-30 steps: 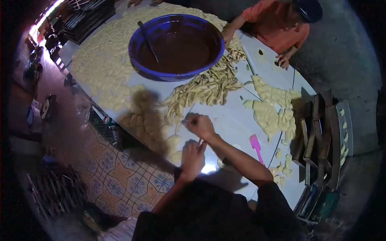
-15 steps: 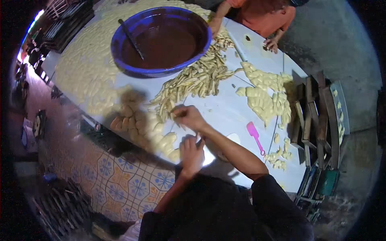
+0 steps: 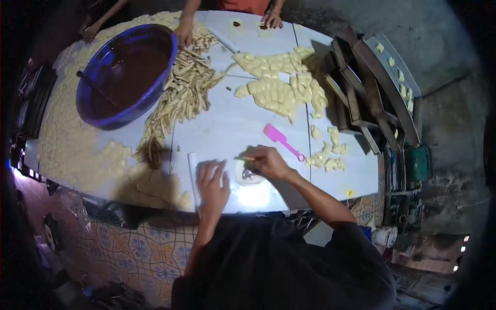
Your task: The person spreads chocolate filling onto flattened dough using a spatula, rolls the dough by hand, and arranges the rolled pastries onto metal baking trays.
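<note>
My right hand (image 3: 268,163) is pinched closed on a slender yellowish strip (image 3: 248,158), like the strips in the pile. It hovers over a small flat sheet of pale dough (image 3: 241,177) with a dark patch on it, partly hidden by the hand. Just left of that, my left hand (image 3: 213,183) lies with its fingers spread, beside a white rod (image 3: 192,173). Whether the hand touches the rod I cannot tell. A long pile of brownish-yellow strips, looking like sliced banana (image 3: 181,98), runs away to the far left. A pink spatula (image 3: 276,135) lies right of my right hand.
A blue basin (image 3: 103,124) of brown paste with a dark-handled utensil stands far left. Dough pieces (image 3: 274,95) lie across the table. Metal trays (image 3: 361,88) are stacked at right. Across the table, a co-worker's hand (image 3: 272,19) is by dough; another person's hand (image 3: 92,32) shows far left.
My right hand has moved from the strip pile to above the dough sheet. My left hand has spread its fingers beside the white rod. The whole view has shifted to the right.
</note>
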A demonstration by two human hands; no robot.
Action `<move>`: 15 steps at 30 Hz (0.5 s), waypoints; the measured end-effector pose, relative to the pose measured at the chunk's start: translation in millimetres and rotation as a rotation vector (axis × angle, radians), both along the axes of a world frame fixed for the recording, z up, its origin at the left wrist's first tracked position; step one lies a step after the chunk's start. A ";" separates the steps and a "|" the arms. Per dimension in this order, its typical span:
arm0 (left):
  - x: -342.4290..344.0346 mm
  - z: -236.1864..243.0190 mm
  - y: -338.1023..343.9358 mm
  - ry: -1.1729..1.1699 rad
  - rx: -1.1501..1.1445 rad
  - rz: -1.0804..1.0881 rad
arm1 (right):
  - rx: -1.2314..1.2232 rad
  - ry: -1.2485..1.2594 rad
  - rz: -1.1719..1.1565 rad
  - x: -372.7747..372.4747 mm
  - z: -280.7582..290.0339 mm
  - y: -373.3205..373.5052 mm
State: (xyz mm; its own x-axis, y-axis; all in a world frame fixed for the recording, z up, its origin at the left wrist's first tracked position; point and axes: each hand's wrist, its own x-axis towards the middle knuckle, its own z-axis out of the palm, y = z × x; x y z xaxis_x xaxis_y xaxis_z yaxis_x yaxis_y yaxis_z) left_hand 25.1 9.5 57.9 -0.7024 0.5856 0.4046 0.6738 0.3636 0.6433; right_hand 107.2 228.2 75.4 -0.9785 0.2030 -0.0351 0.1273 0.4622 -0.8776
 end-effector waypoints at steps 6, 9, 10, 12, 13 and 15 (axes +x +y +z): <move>-4.8 -28.0 30.9 -0.061 -0.086 -0.237 | 0.213 0.117 -0.087 40.9 -23.0 -12.6; -4.3 -35.0 33.4 -0.022 -0.106 -0.263 | 0.238 0.123 -0.228 52.0 -31.5 -7.0; -4.3 -35.5 34.0 -0.013 -0.107 -0.256 | 0.271 0.135 -0.200 52.1 -38.3 -10.0; -4.4 -31.8 33.9 -0.028 -0.134 -0.263 | 0.300 0.162 -0.111 57.0 -47.7 -12.1; -5.2 -32.7 32.1 -0.024 -0.137 -0.275 | 0.316 0.209 -0.131 58.3 -52.6 -15.8; -5.3 -35.5 24.4 -0.026 -0.150 -0.272 | 0.223 0.205 -0.189 65.9 -52.4 -24.4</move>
State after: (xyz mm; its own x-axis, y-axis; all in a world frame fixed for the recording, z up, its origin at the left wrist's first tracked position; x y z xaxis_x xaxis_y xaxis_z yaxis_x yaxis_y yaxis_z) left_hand 19.8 33.9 22.4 -0.5211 0.8052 0.2830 0.7431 0.2650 0.6145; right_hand 173.1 203.8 22.9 -0.9049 0.3617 0.2242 0.0603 0.6305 -0.7738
